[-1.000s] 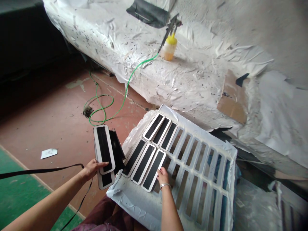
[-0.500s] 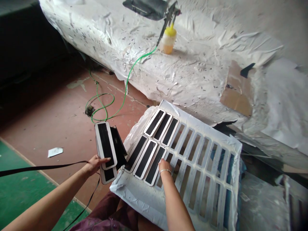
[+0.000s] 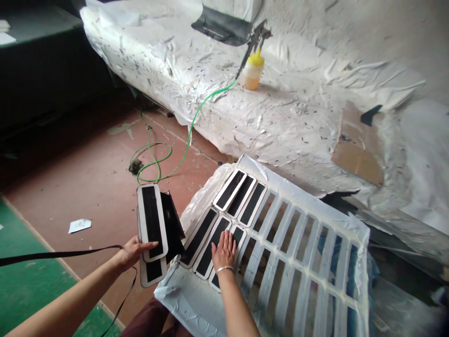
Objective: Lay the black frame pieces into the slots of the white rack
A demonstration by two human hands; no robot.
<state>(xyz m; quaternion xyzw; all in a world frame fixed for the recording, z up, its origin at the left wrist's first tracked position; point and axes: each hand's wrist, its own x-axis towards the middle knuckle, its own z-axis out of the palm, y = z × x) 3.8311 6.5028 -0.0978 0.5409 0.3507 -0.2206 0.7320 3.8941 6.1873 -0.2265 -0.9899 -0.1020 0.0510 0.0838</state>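
Note:
My left hand (image 3: 130,252) grips several oblong panels (image 3: 152,215) with rounded corners, pale rims and black middles, its thumb lying on the top one. Black folded material (image 3: 171,220) is beside or behind these panels, and a black strap (image 3: 70,252) runs from near my wrist to the left edge. Flat on a similar panel (image 3: 239,234) rests my right hand (image 3: 223,252), fingers straight and palm down. That panel is in the near row on a slatted frame (image 3: 277,161). More panels (image 3: 229,189) lie in two rows at the frame's left end.
Bare slats (image 3: 280,276) fill the frame's right part. Behind stands a ledge under crumpled white sheeting (image 3: 298,107), holding a spray gun (image 3: 254,40), a yellow-capped bottle (image 3: 253,72) and cardboard (image 3: 358,145). A green hose (image 3: 191,126) loops onto the reddish floor (image 3: 94,182).
My right hand has gone from curled at the near-row panel's edge to lying flat over it. The left hand still holds its panels. The whole view has shifted slightly.

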